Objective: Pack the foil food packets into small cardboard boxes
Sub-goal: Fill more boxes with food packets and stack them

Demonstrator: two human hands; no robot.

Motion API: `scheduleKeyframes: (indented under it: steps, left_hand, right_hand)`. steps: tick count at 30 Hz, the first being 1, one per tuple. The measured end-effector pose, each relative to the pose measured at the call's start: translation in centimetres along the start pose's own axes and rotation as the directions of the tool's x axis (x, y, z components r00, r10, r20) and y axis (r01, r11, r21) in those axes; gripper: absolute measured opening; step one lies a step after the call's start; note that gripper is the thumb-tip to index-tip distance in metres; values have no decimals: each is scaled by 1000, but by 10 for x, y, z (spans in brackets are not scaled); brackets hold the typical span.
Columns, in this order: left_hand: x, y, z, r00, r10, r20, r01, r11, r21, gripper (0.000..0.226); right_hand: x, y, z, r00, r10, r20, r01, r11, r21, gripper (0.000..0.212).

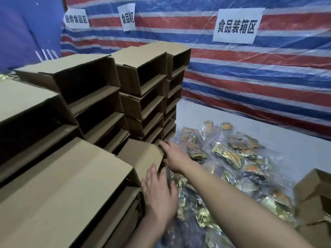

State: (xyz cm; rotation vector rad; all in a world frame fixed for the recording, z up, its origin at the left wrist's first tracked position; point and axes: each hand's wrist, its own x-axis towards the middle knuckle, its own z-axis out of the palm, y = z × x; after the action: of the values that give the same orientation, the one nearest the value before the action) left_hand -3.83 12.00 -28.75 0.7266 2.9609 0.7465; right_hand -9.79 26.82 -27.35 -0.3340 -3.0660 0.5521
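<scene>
Cardboard boxes (100,97) fill the left half of the view, stacked on their sides in several columns with their open mouths facing right. One small box (141,154) sits low at the foot of the stacks, and both hands are on it. The left hand (159,194) lies flat against its near corner, fingers straight and close together. The right hand (174,158) reaches across to its far open edge, fingers stretched out along the top; whether the thumb hooks round the flap cannot be told. Just right of the hands, foil packets (229,156) in clear wrap lie heaped on a pale table (286,140), some under the right forearm. More boxes (315,190) stand at the right edge beside the heap. A striped tarpaulin (268,77) hangs behind, carrying paper signs (236,25).
</scene>
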Motion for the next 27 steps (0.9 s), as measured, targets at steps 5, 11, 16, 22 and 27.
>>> scheduleKeyframes:
  steps: [5, 11, 16, 22, 27]
  left_hand:
    - [-8, -2, 6, 999, -6, 54, 4, 999, 46, 58]
    - [-12, -4, -1, 998, 62, 29, -62, 998, 6, 51]
    - [-25, -2, -13, 972, 217, -90, -223, 973, -58, 35]
    - [-43, 19, -15, 909, 383, -164, -409, 895, -177, 36]
    - [-58, 44, -6, 897, 442, -24, -411, 813, -411, 25]
  right_hand:
    - [25, -6, 7, 994, -25, 103, 44, 982, -183, 85]
    - [21, -1, 10, 996, -86, 23, 88, 986, -141, 64]
    - [-24, 19, -8, 987, -12, -158, 6, 999, -38, 62]
    - [-121, 71, -41, 949, 114, -293, -147, 985, -91, 63]
    - [-207, 97, -65, 929, 333, -162, -357, 921, -154, 56]
